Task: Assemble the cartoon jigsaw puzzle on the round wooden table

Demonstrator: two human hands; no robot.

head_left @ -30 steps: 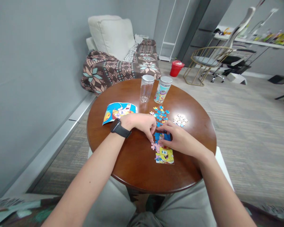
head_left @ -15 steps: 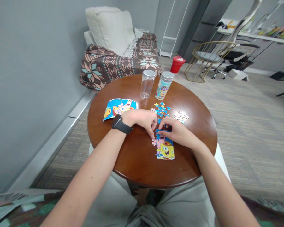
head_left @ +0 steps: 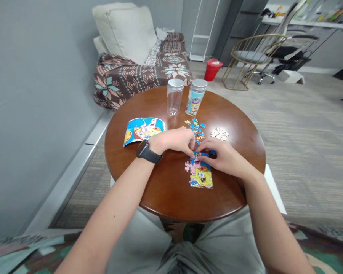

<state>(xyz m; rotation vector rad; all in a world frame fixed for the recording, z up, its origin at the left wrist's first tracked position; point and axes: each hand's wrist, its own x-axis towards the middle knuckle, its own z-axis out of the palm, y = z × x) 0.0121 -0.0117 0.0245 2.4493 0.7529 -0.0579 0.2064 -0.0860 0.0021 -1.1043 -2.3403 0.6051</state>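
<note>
A partly joined jigsaw puzzle (head_left: 201, 177) with a yellow cartoon face lies on the round wooden table (head_left: 165, 198). My left hand (head_left: 180, 140), wearing a black watch, has its fingers curled and its fingertips on a blue piece at the puzzle's upper left corner. My right hand (head_left: 221, 156) reaches in from the right, thumb and fingers pinched at the same upper edge and covering part of it. Loose blue and yellow puzzle pieces (head_left: 198, 129) lie just beyond my hands. One blue piece (head_left: 213, 152) shows partly under my right hand.
A pile of pale pieces (head_left: 220, 134) lies to the right. A curled picture sheet (head_left: 144, 129) is at the left. At the back stand a clear jar (head_left: 174, 99) and a cartoon-printed jar (head_left: 194, 99), both with silver lids. Beyond are a covered sofa (head_left: 140, 76) and red bin (head_left: 213, 70).
My left hand's fingertips have moved up and right, from beside the pink piece to the puzzle's upper left corner. My right hand stays at the upper edge. The view has shifted slightly.
</note>
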